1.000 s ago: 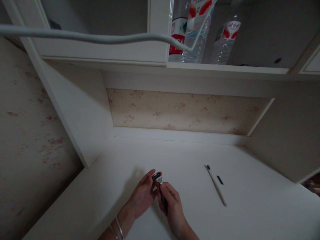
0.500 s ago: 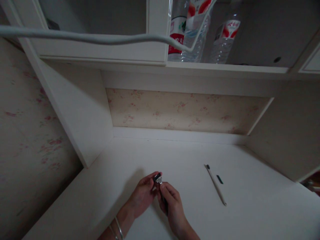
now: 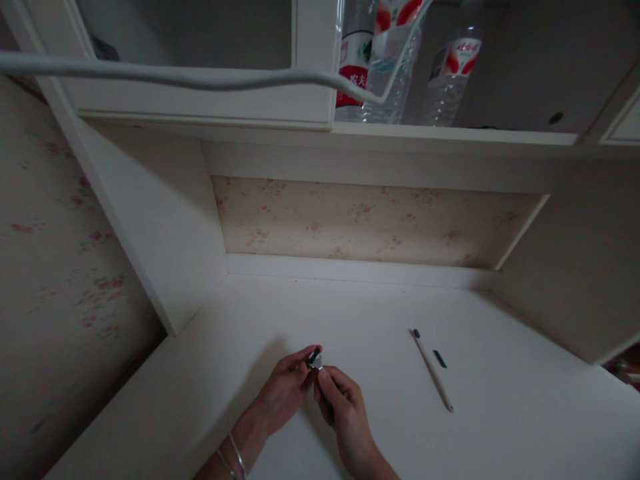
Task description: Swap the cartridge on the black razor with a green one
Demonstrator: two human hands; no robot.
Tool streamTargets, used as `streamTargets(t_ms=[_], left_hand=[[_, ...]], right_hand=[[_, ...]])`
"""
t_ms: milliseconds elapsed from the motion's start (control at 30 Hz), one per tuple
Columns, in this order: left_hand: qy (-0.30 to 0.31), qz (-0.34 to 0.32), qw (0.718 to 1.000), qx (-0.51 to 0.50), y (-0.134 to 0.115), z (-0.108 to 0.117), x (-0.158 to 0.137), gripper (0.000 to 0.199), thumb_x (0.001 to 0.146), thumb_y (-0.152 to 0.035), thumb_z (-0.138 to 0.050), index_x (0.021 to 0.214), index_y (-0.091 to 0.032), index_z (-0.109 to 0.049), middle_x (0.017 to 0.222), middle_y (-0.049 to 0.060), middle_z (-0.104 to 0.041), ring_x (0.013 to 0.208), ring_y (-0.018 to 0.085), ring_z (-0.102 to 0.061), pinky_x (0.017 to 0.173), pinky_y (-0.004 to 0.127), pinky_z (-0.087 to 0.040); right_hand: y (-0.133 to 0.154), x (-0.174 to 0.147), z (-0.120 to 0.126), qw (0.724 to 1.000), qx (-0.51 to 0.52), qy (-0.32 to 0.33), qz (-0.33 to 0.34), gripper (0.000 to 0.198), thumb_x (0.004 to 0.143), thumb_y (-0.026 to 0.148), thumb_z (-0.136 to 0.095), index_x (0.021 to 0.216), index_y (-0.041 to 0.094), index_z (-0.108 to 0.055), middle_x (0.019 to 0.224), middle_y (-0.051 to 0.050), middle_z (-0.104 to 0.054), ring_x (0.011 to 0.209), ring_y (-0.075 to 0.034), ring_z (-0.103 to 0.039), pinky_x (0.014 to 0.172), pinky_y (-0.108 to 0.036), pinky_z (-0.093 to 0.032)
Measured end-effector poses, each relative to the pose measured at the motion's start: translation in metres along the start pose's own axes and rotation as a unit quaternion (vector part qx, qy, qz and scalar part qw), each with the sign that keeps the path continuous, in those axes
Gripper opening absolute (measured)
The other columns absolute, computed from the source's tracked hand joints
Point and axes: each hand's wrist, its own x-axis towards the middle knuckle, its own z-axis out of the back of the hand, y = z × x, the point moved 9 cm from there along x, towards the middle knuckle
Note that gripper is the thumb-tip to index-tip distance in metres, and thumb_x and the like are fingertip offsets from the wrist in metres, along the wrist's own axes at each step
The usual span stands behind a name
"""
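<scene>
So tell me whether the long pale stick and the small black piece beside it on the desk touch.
Apart: the head view shows bare white desk between the long pale stick and the small black piece.

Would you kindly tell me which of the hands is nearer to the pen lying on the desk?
The right hand. It sits just left of the pen, with bare desk between them, while the left hand lies farther left, beyond the right one.

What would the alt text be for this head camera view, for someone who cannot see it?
Two bare hands, left hand and right hand, together hold a small dark object above a white desk. A pale pen and a small black cap lie to the right; water bottles stand on the shelf above.
</scene>
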Motion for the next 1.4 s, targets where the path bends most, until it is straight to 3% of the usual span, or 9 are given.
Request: streamTargets(t_ms=[233,433,800,967,1133,1400], left_hand=[[0.018,-0.002,1.000,0.016,-0.004,-0.004,0.000,0.041,0.063,-0.026,-0.083,0.100,-0.016,-0.072,0.092,0.006,-0.071,0.078,0.013,-0.059,0.075,0.022,-0.043],[0.031,-0.010,0.999,0.043,-0.009,-0.003,-0.001,0.036,0.066,-0.023,-0.081,0.100,-0.017,-0.072,0.104,0.007,-0.070,0.086,0.012,-0.060,0.082,0.020,-0.043],[0.065,-0.052,0.984,0.161,-0.019,-0.004,0.000,0.034,0.074,-0.030,-0.075,0.106,-0.020,-0.070,0.111,0.009,-0.067,0.099,0.018,-0.058,0.092,0.027,-0.039],[0.072,-0.074,0.970,0.221,-0.023,-0.003,-0.002,0.032,0.073,-0.034,-0.074,0.103,-0.022,-0.071,0.119,0.010,-0.063,0.106,0.023,-0.056,0.097,0.034,-0.037],[0.097,-0.074,0.949,0.292,-0.024,-0.005,-0.005,0.037,0.078,-0.041,-0.068,0.108,-0.020,-0.069,0.121,0.013,-0.061,0.103,0.025,-0.056,0.095,0.039,-0.039],[0.146,-0.047,0.922,0.355,-0.024,-0.015,-0.010,0.038,0.083,-0.044,-0.061,0.112,-0.021,-0.067,0.108,0.011,-0.065,0.092,0.021,-0.057,0.089,0.035,-0.041]], right_hand=[[-0.001,0.002,0.001,1.000,-0.015,0.001,0.002,0.043,0.085,0.053,-0.058,0.065,0.015,-0.055,0.049,0.007,-0.032,0.042,-0.006,-0.024,0.040,-0.021,-0.015],[0.003,0.001,0.001,0.999,-0.032,0.004,0.000,0.044,0.086,0.052,-0.057,0.064,0.014,-0.055,0.047,0.007,-0.032,0.042,-0.006,-0.024,0.039,-0.020,-0.015],[0.000,0.002,0.003,0.999,-0.023,0.016,-0.044,0.047,0.082,0.056,-0.058,0.061,0.015,-0.054,0.044,0.008,-0.030,0.039,-0.006,-0.022,0.037,-0.020,-0.014],[0.001,0.003,0.001,0.996,-0.004,0.067,-0.063,0.044,0.085,0.051,-0.058,0.062,0.014,-0.056,0.041,0.007,-0.033,0.035,-0.005,-0.023,0.036,-0.020,-0.012],[0.000,0.002,-0.002,0.989,0.026,0.120,-0.085,0.040,0.086,0.049,-0.058,0.072,0.012,-0.060,0.051,0.005,-0.044,0.034,-0.004,-0.025,0.035,-0.019,-0.013],[-0.001,-0.004,-0.007,0.975,0.056,0.178,-0.120,0.035,0.087,0.046,-0.059,0.079,0.013,-0.060,0.057,0.004,-0.045,0.036,-0.004,-0.029,0.033,-0.017,-0.019]])
